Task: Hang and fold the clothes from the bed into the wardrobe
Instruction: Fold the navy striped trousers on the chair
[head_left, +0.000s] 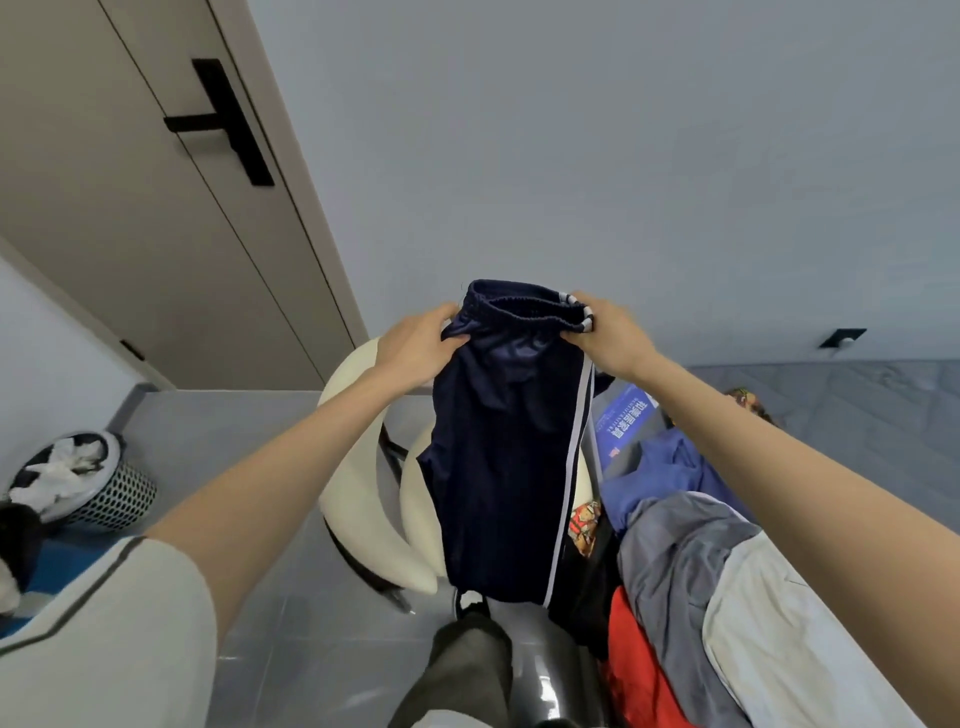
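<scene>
Head view, one frame. Both hands are up at centre frame, each clenched on the elastic waistband of one pair of navy sports bottoms (498, 467): left hand (415, 348) pinching the left end, right hand (608, 332) pinching the right end beside the striped seam. Holding by the two waistband ends pulls the band taut and lets the cloth hang free and flat, which I judge is the set-up for folding, or for squaring it before a hanger. The hem hangs down at lower centre, in front of the cream chair (358, 499) and clear of the floor. I cannot tell whether these are shorts or doubled-over trousers. Count: garment in hand, one; white stripes down its visible side seam, two. The heap of clothes (691, 561) waiting at lower right shows at least four pieces by colour: a blue one, a grey one, a red one, and a pale one at the edge. What lies under the heap is covered. Other items: one mesh bin (93, 488) at lower left with crumpled white paper, one door (156, 208) at upper left with one black handle. No wardrobe in frame. Judgement: early in the task, most of the heap not yet dealt with.
</scene>
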